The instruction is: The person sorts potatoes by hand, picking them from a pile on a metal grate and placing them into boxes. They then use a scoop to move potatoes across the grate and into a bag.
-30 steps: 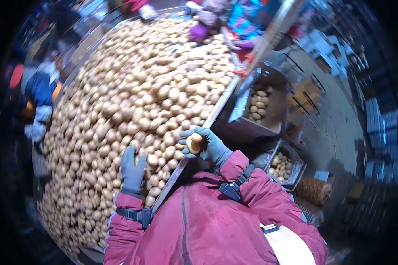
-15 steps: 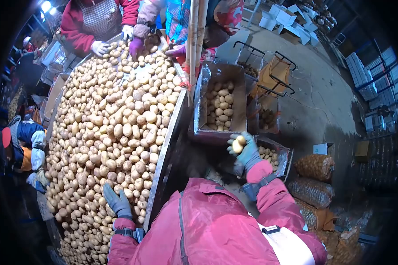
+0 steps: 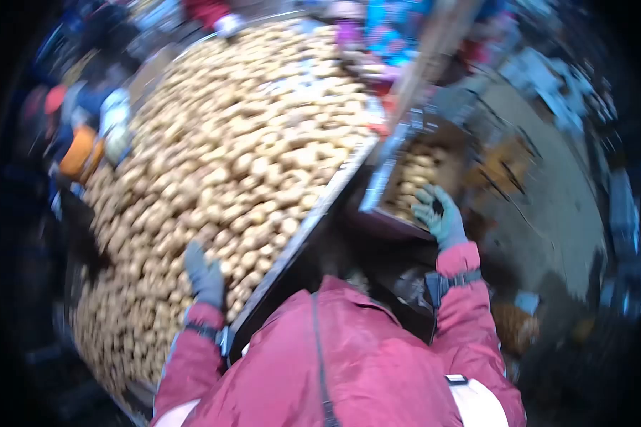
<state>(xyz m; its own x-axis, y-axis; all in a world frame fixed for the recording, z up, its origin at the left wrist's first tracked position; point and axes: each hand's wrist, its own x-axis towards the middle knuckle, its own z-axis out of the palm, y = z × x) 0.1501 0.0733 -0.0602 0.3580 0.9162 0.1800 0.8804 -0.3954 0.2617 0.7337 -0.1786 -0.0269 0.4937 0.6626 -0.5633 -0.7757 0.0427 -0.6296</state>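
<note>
Potatoes (image 3: 221, 171) are heaped across a large sorting table with a raised metal edge (image 3: 313, 213). My left hand (image 3: 205, 276), in a grey-blue glove, lies on the near part of the heap with fingers extended, holding nothing I can see. At the near rim of a lined cardboard box (image 3: 399, 222), my gloved right hand (image 3: 440, 215) hovers with its fingers apart and curved. A dark gap shows between them, and no potato is visible in this hand. More potatoes (image 3: 419, 169) lie inside the box. Motion blur softens the view.
A wooden post (image 3: 434, 60) rises at the table's far right corner. Co-workers' sleeves and hands are at the far edge, and another person in blue and orange (image 3: 82, 149) is at left. A filled sack (image 3: 514, 326) stands on the floor at right.
My right hand has moved from the lower box to the larger box's near rim, and the potatoes it held are gone from it. The view has turned; my left hand stays on the heap.
</note>
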